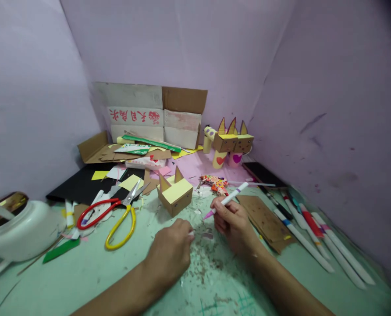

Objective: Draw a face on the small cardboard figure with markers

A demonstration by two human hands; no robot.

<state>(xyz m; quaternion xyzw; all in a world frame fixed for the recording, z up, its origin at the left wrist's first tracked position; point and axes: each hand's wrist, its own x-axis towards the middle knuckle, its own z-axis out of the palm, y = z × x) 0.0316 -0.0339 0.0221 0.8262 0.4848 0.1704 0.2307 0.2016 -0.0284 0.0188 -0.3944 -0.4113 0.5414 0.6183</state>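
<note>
My right hand (231,221) grips a white marker (235,193) with a pink-purple tip, which points down and left over the table. Closed in a loose fist, my left hand (171,248) rests just left of it. Something small and pale peeks out by its fingertips, too little to name. Directly beyond my left hand stands a cardboard box head (175,202) with a yellow top and two pointed ears. Small dark marks show on its front. A pale scrap (207,235) lies on the table between my hands.
Red-and-yellow-handled scissors (129,200) lie open at left, near a white teapot-like vessel (24,232). Several markers (314,228) and cardboard pieces (264,219) lie at right. Finished-looking box-headed figures (233,142) and a printed carton (136,116) stand at the back.
</note>
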